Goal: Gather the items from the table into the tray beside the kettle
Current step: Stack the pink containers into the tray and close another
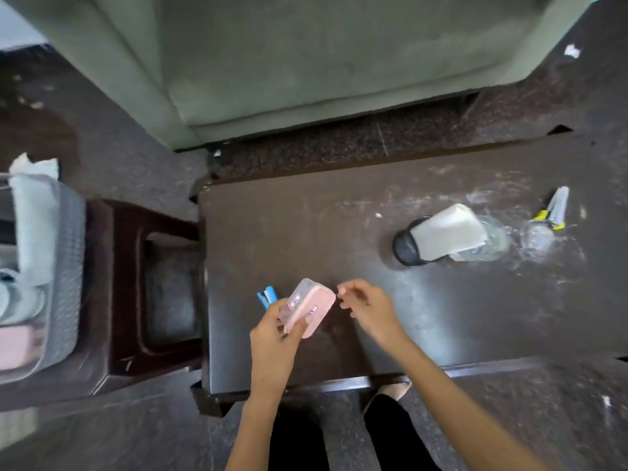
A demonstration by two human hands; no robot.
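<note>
A: What is the person's left hand (272,329) doing?

B: It is gripping a small pink-lidded plastic container (304,307), fingers clamped around its clear body, holding it tilted just above the near-left part of the dark wooden table (339,232).

A: And the right hand (365,305)?

B: It is hovering just beside the container, fingers loosely curled and apart, holding nothing and not touching the lid.

A: What else is lying near the container?

B: A small blue object (266,296), too blurred to name, is sitting on the table just left of the container, partly behind the left hand.

A: Anything farther from the container?

B: Well to its right, a white folded item (448,231) is leaning on a black round thing (406,248), with a clear glass piece (492,237) touching it. Farther right, a silver packet with yellow marks (555,207) is lying near the table's far edge.

A: Where is the tray?

B: A grey tray (64,253) is sitting well left of the container, on a dark stool (136,283) beside the table, already holding pale items and something pink (15,348).
</note>
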